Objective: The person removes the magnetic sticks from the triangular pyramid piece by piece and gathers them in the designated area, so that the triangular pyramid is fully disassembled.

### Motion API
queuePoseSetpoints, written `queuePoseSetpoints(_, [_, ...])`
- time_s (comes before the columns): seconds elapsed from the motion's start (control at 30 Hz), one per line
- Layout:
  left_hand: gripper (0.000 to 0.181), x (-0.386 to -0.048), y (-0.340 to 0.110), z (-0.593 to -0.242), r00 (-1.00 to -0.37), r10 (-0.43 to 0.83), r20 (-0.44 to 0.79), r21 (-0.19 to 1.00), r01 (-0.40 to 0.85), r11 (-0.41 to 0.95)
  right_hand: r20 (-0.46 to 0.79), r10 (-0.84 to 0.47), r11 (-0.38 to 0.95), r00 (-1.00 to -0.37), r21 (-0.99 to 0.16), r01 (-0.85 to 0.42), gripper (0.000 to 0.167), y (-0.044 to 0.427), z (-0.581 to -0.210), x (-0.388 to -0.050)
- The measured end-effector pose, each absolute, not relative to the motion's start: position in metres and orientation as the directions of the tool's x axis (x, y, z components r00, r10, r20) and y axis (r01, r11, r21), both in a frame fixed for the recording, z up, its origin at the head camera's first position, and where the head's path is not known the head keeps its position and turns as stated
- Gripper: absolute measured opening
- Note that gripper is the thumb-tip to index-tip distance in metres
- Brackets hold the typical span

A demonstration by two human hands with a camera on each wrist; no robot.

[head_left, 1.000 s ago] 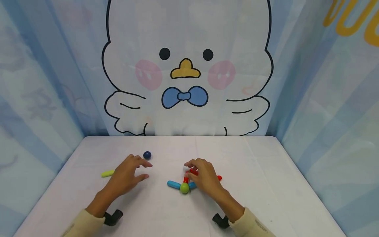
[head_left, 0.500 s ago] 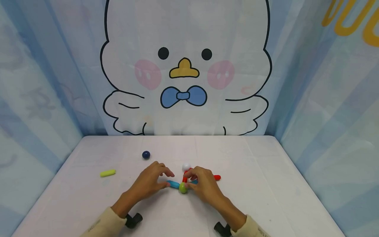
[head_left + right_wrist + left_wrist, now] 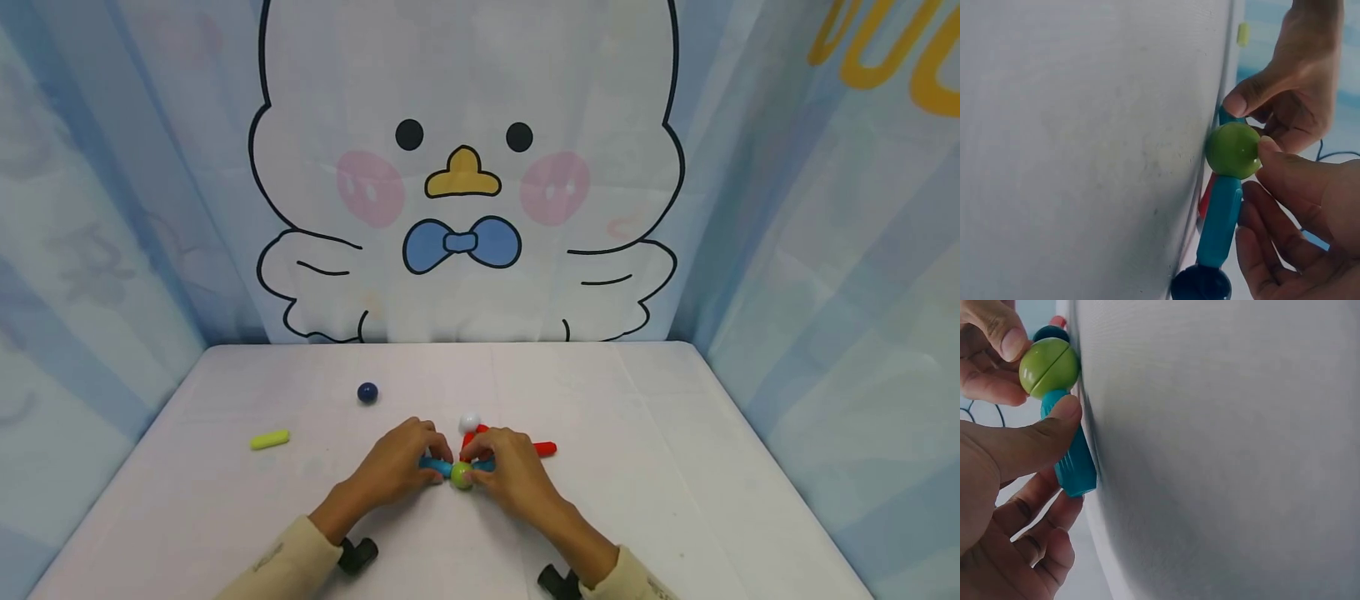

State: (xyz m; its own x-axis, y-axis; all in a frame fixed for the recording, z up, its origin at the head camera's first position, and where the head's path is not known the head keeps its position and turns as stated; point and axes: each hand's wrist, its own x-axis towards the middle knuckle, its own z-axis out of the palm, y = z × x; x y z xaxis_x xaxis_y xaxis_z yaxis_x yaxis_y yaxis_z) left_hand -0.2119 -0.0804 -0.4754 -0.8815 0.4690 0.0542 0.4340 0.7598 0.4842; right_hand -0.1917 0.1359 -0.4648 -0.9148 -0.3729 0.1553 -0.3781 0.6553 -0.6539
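Observation:
A green ball joins two blue rods on the white table. My left hand pinches the left blue rod between thumb and fingers, close to the ball. With thumb and fingertips my right hand holds the green ball, its other fingers beside the right blue rod. At that rod's far end sits a dark blue ball, hidden by the right hand in the head view. Behind the hands are a white ball and red rods, partly covered.
A loose yellow-green rod lies at the left of the white table. Farther back is another dark blue ball. Printed curtains stand behind the table and at both sides.
My left hand has moved right from beside the yellow-green rod and now pinches the left blue rod. My right hand has come down slightly onto the green ball.

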Motion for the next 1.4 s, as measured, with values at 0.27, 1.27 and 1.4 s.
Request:
queuePoseSetpoints(0.27, [0.023, -0.21, -0.08, -0.477, -0.879, 0.469, 0.088, 0.484, 0.449, 0.751, 0.166, -0.374, 0.654, -0.912, -0.651, -0.386, 0.02, 0.135, -0.466, -0.192])
queuePoseSetpoints(1.27, [0.027, -0.204, -0.096, -0.473, -0.911, 0.407, 0.063, 0.524, 0.377, 0.764, 0.176, -0.377, 0.723, -0.909, -0.557, -0.408, 0.026, 0.131, -0.468, -0.192])
queuePoseSetpoints(1.4, [0.027, -0.2, -0.105, -0.47, -0.927, 0.371, 0.049, 0.523, 0.34, 0.781, 0.167, -0.37, 0.716, -0.914, -0.575, -0.395, 0.026, 0.131, -0.467, -0.19])
